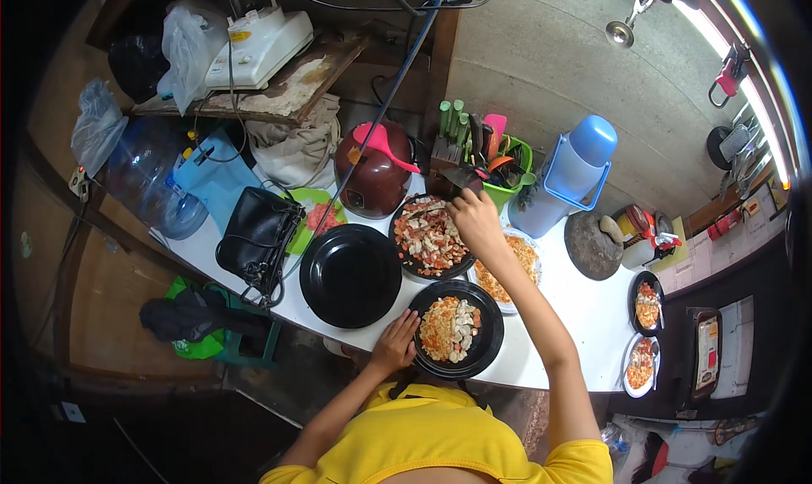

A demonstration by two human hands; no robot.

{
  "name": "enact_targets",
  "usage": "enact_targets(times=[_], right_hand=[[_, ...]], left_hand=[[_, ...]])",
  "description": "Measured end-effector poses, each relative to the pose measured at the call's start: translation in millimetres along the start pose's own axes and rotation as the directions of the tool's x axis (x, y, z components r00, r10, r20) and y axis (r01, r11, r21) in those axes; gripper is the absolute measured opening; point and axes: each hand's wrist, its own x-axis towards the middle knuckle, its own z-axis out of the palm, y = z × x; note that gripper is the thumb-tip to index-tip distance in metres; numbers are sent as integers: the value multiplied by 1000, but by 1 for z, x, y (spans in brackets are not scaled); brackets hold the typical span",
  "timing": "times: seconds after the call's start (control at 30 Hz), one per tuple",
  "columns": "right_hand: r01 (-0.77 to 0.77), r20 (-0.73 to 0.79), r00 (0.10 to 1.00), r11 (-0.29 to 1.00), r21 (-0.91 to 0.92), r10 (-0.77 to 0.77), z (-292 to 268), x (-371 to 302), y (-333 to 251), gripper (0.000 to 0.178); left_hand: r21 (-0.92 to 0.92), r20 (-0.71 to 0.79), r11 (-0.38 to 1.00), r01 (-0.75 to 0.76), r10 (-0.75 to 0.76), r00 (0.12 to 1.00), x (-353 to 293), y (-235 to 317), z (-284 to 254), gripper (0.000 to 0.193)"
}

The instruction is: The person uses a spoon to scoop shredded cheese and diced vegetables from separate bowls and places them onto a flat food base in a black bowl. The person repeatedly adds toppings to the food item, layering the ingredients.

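My left hand [395,344] grips the left rim of a black plate [488,361] at the table's front edge. On that plate, orange-tinted rice [436,327] lies beside pale chopped pieces [463,325]. Beyond it, my right hand [475,220] is closed over the right side of another black plate [396,255], heaped with chopped red and whitish food [427,237]. Its fingers seem to pinch a thin utensil, mostly hidden. Under my right forearm, a white plate [510,307] holds more orange rice. A bare black plate [351,275] sits to the left.
Behind stand a maroon rounded pot [372,179] with a pink ladle on top, a green utensil basket [501,195] and a blue jug [562,179]. A stone mortar [594,245] and two served plates are rightward; a black handbag [258,239] is leftward.
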Motion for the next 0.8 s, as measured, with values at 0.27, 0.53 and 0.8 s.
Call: enact_targets(times=[0.27,0.53,0.8], right_hand=[[185,203,967,969,-162,-151,-3,54,-38,11],[229,304,936,962,-147,-176,11,59,-35,11],[313,297,916,944,-108,-270,1,54,-29,11]], left_hand=[[-5,9,1000,-8,8,1000,-1,-2,-1,54],[30,29,999,-37,36,999,0,-6,-4,54],[0,42,1000,-28,28,999,-2,-6,-2,56]])
